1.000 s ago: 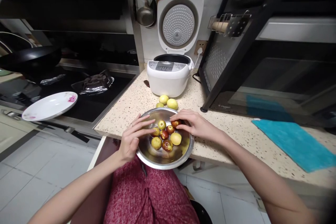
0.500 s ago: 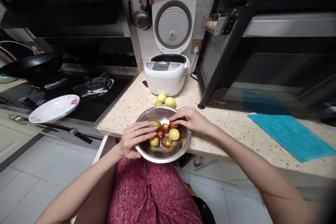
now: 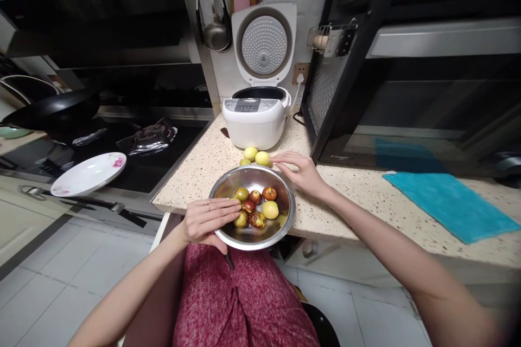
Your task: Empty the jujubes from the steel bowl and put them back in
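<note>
A steel bowl (image 3: 280, 230) holds several jujubes, among them a red-brown one (image 3: 269, 193) and a plain yellow one (image 3: 270, 210). My left hand (image 3: 207, 220) is over the bowl's left rim, its fingers stretched inside across the fruit and its thumb outside. Just below that thumb a small dark pointed thing shows; I cannot make out its kind. Behind the bowl, several yellow-green jujubes lie on the counter. My right hand (image 3: 299, 171) reaches past the bowl's right rim, fingers extended, tips at the right side of one yellow-green jujube (image 3: 262, 159).
A white rice cooker (image 3: 256, 124) stands open-lidded behind the fruit. At the right are a large black oven (image 3: 439, 119) and a blue cloth (image 3: 451, 206). To the left, a white plate (image 3: 89, 174) rests at the stove's front edge, and a black wok (image 3: 61, 108) sits behind.
My right hand has left the red-brown jujube in the bowl and moved back and right, over the rim, to the yellow-green ones. My left hand has barely shifted.
</note>
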`<state>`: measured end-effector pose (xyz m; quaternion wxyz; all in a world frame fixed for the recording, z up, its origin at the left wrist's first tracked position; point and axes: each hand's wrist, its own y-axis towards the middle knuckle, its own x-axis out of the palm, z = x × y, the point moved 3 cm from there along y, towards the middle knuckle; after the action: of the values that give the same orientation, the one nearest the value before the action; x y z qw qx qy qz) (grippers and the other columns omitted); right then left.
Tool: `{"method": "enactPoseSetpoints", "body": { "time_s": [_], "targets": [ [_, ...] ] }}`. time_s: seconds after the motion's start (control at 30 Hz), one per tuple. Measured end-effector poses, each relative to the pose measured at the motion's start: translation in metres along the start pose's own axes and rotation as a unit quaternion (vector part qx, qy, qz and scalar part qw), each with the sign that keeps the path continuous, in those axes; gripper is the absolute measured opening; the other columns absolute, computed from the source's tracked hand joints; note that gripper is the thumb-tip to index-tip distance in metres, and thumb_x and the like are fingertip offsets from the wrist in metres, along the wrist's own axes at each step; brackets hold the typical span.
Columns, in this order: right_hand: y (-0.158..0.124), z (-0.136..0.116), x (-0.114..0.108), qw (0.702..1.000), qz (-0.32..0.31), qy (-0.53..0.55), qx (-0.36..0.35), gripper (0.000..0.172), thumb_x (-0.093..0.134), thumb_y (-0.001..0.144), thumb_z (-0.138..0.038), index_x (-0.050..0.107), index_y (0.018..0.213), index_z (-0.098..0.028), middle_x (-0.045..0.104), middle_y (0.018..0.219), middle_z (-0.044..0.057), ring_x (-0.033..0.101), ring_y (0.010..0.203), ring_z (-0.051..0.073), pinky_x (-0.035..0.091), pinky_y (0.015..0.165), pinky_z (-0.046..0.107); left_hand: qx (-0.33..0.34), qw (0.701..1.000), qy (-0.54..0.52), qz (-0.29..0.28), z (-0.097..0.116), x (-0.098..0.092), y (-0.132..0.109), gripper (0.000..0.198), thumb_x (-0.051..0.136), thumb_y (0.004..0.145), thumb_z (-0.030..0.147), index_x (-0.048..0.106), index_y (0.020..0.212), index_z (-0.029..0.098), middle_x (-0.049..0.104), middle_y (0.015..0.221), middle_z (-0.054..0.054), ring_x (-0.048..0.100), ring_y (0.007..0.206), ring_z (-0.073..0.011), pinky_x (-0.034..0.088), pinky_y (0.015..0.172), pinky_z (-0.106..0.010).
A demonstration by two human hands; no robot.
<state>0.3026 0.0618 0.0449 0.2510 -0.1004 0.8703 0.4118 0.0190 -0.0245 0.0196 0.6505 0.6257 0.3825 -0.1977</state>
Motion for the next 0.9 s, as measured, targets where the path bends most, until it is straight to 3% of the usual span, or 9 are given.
{"method": "enactPoseSetpoints", "body": {
  "time_s": [0.1,0.2,0.43,0.47,0.53,0.63,0.73,0.9],
  "targets": [
    [-0.001,0.01,-0.001,0.999,0.014,-0.05,0.0,0.026,0.054,0.098,-0.02,0.075,0.112,-0.024,0.076,0.112,0.007,0.069,0.106,0.024,0.056,0.095,0.046,0.0,1.0,-0.007,0.0,0.0,0.0,-0.001,0.053,0.065,0.091,0.056,0.066,0.13,0.02,0.075,0.12,-0.006,0.073,0.111,-0.0236,0.061,0.102,-0.036],
    [-0.003,0.016,0.004,0.994,-0.027,-0.107,-0.025,0.027,0.053,0.098,-0.018,0.073,0.116,-0.022,0.074,0.113,0.01,0.067,0.107,0.026,0.055,0.095,0.048,0.022,1.0,0.01,-0.001,0.0,-0.002,-0.003,0.053,0.067,0.092,0.052,0.064,0.131,0.017,0.075,0.119,-0.007,0.073,0.111,-0.0224,0.06,0.105,-0.033],
    [-0.008,0.016,0.013,0.985,-0.074,-0.138,-0.065,0.031,0.053,0.099,-0.017,0.067,0.126,-0.021,0.072,0.118,0.01,0.064,0.112,0.026,0.055,0.096,0.049,0.001,0.994,0.063,-0.09,0.01,-0.016,-0.018,0.042,0.064,0.094,0.048,0.068,0.126,0.02,0.07,0.129,-0.007,0.072,0.113,-0.0243,0.059,0.108,-0.036],
    [-0.008,0.017,0.014,0.985,-0.079,-0.138,-0.066,0.032,0.053,0.099,-0.016,0.066,0.127,-0.021,0.072,0.118,0.01,0.064,0.113,0.026,0.055,0.097,0.049,0.008,0.992,0.082,-0.1,0.015,-0.018,-0.018,0.042,0.063,0.095,0.049,0.068,0.125,0.019,0.07,0.129,-0.008,0.071,0.116,-0.0253,0.058,0.108,-0.037],
    [-0.009,0.017,0.017,0.984,-0.09,-0.136,-0.065,0.034,0.053,0.099,-0.015,0.065,0.129,-0.021,0.072,0.12,0.01,0.064,0.113,0.025,0.055,0.097,0.049,0.082,0.983,0.118,-0.118,0.03,-0.019,-0.014,0.045,0.062,0.094,0.053,0.072,0.117,0.015,0.071,0.127,-0.01,0.069,0.119,-0.0262,0.06,0.106,-0.036],
    [-0.01,0.016,0.021,0.984,-0.107,-0.125,-0.063,0.037,0.053,0.099,-0.016,0.063,0.134,-0.023,0.072,0.124,0.009,0.064,0.117,0.025,0.055,0.099,0.051,0.128,0.97,0.18,-0.097,0.049,-0.02,-0.003,0.053,0.058,0.094,0.06,0.075,0.105,0.011,0.074,0.12,-0.015,0.067,0.123,-0.0271,0.061,0.104,-0.036],
    [-0.011,0.013,0.023,0.983,-0.127,-0.112,-0.069,0.041,0.052,0.101,-0.018,0.059,0.14,-0.026,0.068,0.134,0.008,0.06,0.126,0.025,0.052,0.105,0.052,0.123,0.973,0.189,-0.05,0.061,-0.02,0.008,0.059,0.057,0.094,0.062,0.075,0.099,0.006,0.076,0.114,-0.017,0.068,0.12,-0.0276,0.062,0.102,-0.036],
    [-0.012,0.01,0.029,0.968,-0.201,-0.114,-0.099,0.053,0.046,0.103,-0.021,0.039,0.154,-0.032,0.046,0.157,0.005,0.041,0.146,0.023,0.037,0.119,0.054,0.147,0.969,0.197,-0.004,0.072,-0.018,0.013,0.062,0.059,0.092,0.064,0.075,0.096,0.005,0.077,0.109,-0.017,0.071,0.115,-0.0275,0.063,0.1,-0.033]
  ]
}}
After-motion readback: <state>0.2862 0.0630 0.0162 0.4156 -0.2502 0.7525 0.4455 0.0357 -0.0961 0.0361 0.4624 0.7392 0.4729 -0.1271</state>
